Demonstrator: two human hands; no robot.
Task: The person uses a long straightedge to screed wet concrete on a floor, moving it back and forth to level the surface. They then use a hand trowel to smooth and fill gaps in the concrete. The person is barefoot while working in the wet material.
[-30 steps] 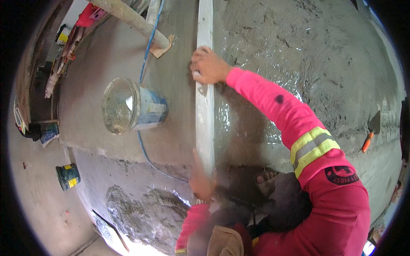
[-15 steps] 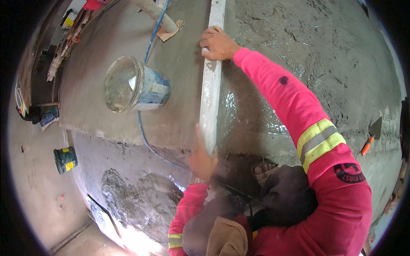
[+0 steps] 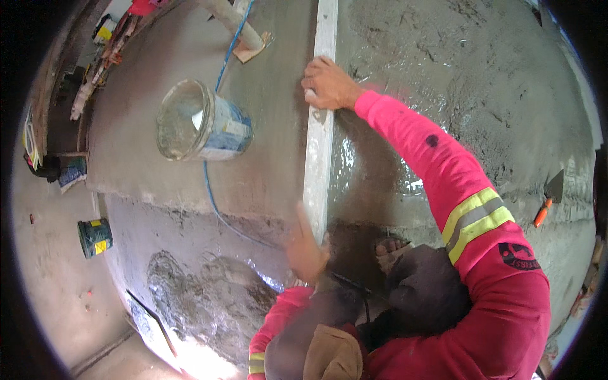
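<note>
A long, pale screed board lies on wet grey mortar and runs away from me past the top edge. My right hand grips it farther along, fingers wrapped over its left side. At its near end my left hand holds the board, with one finger stretched along the left edge and the thumb on the right; motion blurs this hand a little. The surface left of the board looks smooth, while the mortar to its right is wet, shiny and rough in places. My bare foot shows below the board's near end.
A mortar-smeared bucket lies on its side at left, with a blue hose passing under it. A pole stands beyond. A trowel with an orange handle rests at right. A dark green bucket and a mortar heap are left.
Both hands and the screed board have come nearer to me and slightly to the right. The grip of each hand is the same.
</note>
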